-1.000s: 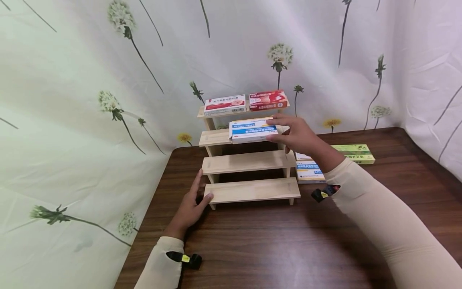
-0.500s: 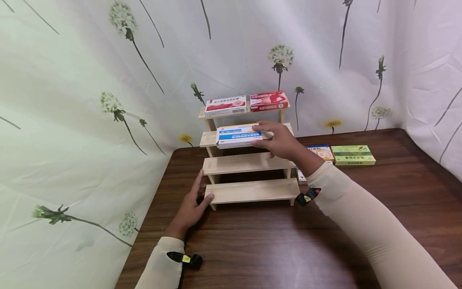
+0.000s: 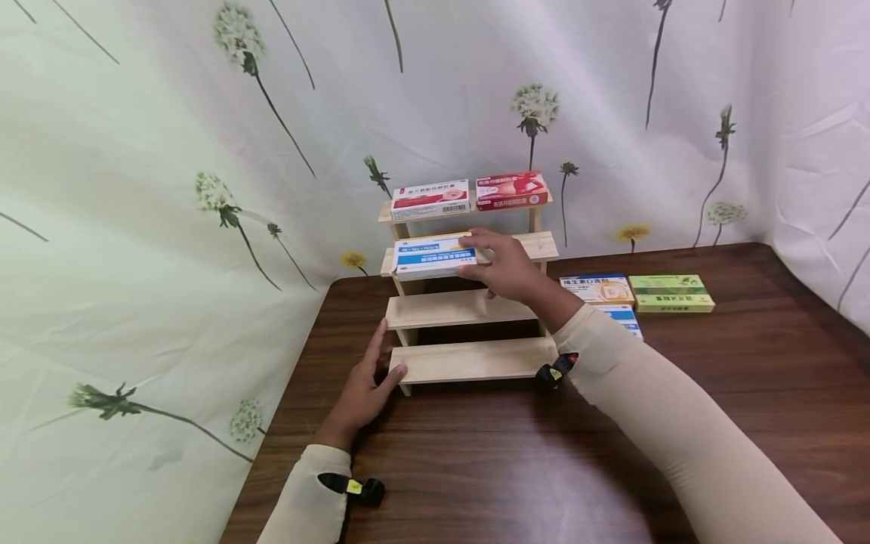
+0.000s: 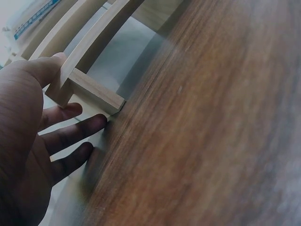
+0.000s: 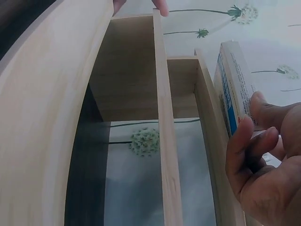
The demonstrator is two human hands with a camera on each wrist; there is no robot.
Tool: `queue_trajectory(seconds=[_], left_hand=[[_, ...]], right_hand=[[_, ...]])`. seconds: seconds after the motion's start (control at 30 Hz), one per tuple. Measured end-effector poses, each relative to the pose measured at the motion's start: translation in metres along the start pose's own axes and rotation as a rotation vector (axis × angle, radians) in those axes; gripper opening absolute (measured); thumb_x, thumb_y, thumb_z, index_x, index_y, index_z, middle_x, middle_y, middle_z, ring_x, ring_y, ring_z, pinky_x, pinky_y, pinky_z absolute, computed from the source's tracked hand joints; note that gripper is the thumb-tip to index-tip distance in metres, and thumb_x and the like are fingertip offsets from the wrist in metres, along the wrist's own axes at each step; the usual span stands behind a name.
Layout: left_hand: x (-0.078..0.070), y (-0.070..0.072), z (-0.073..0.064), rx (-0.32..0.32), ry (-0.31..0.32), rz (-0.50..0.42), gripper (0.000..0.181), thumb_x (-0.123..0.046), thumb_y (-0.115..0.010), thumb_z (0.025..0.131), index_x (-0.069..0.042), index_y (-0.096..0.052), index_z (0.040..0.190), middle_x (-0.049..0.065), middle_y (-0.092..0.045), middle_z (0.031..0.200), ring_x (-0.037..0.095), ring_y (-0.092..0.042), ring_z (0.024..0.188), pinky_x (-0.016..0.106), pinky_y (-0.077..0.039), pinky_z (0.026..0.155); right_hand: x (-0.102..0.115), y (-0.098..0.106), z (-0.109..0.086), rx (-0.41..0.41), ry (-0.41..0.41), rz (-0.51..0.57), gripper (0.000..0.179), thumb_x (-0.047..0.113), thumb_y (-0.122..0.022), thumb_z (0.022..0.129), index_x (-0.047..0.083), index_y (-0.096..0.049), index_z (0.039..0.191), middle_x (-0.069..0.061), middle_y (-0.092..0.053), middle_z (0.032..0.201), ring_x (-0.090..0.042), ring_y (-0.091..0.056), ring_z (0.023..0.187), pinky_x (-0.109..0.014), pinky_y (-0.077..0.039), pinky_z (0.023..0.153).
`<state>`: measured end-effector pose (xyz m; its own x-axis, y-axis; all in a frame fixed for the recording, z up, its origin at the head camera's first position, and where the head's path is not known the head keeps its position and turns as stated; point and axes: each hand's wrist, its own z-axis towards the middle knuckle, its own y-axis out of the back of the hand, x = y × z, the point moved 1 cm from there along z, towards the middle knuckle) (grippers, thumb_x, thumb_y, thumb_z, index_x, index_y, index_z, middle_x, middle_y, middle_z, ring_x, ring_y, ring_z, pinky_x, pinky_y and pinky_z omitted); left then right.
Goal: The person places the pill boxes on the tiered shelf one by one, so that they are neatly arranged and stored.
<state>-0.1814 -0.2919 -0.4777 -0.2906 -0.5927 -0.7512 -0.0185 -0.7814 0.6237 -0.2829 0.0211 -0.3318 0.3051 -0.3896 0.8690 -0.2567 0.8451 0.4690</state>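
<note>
Left hand, fingers spread, touches four-tier wooden rack at its 8 o'clock edge; right hand pinches blue-and-white medicine carton at second-highest tier, rack's 11 o'clock, contact unclear; red medicine carton beyond, 1 o'clock, on top tier.

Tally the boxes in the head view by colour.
Red or red-and-white: 2, upper left box and upper right box
Blue-and-white: 3, held box, D-marked box and sleeve-covered box, partly hidden
Green: 1, green box
Total: 6 visible
</note>
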Motion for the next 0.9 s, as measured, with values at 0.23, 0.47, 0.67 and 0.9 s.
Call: queue_trajectory(seconds=[0.23, 0.47, 0.67, 0.9], left_hand=[[0.001, 0.0, 0.0, 0.005, -0.006, 0.0, 0.089, -0.03, -0.068, 0.111, -0.036, -0.009, 0.178, 0.027, -0.059, 0.156, 0.045, -0.068, 0.134, 0.069, -0.05, 0.111], [0.001, 0.001, 0.0, 0.003, -0.014, 0.005, 0.089, -0.031, -0.068, 0.111, -0.037, -0.009, 0.177, 0.027, -0.059, 0.156, 0.044, -0.068, 0.133, 0.068, -0.051, 0.11], [0.002, 0.001, 0.0, 0.004, -0.01, 0.004, 0.089, -0.03, -0.068, 0.111, -0.036, -0.009, 0.177, 0.027, -0.06, 0.156, 0.044, -0.068, 0.134, 0.068, -0.05, 0.111], [0.002, 0.001, 0.0, 0.008, -0.016, -0.004, 0.088, -0.029, -0.068, 0.111, -0.034, -0.01, 0.178, 0.027, -0.06, 0.155, 0.044, -0.068, 0.132, 0.068, -0.051, 0.11]], right_hand=[[0.001, -0.007, 0.005, -0.005, -0.032, 0.043, 0.061, 0.018, -0.08, 0.102, 0.013, -0.059, 0.159, -0.009, -0.035, 0.178, -0.036, -0.051, 0.146, -0.032, -0.06, 0.059], [0.005, -0.011, 0.009, -0.014, -0.042, 0.063, 0.06, 0.019, -0.08, 0.103, 0.013, -0.059, 0.159, -0.008, -0.035, 0.179, -0.035, -0.05, 0.149, -0.032, -0.06, 0.059], [0.006, -0.013, 0.012, -0.018, -0.07, 0.067, 0.059, 0.021, -0.079, 0.103, 0.015, -0.06, 0.159, -0.006, -0.035, 0.179, -0.034, -0.054, 0.144, -0.031, -0.061, 0.06], [0.006, -0.015, 0.014, -0.038, -0.058, 0.053, 0.058, 0.021, -0.079, 0.103, 0.013, -0.06, 0.158, -0.009, -0.037, 0.178, -0.028, -0.068, 0.105, -0.033, -0.061, 0.058]])
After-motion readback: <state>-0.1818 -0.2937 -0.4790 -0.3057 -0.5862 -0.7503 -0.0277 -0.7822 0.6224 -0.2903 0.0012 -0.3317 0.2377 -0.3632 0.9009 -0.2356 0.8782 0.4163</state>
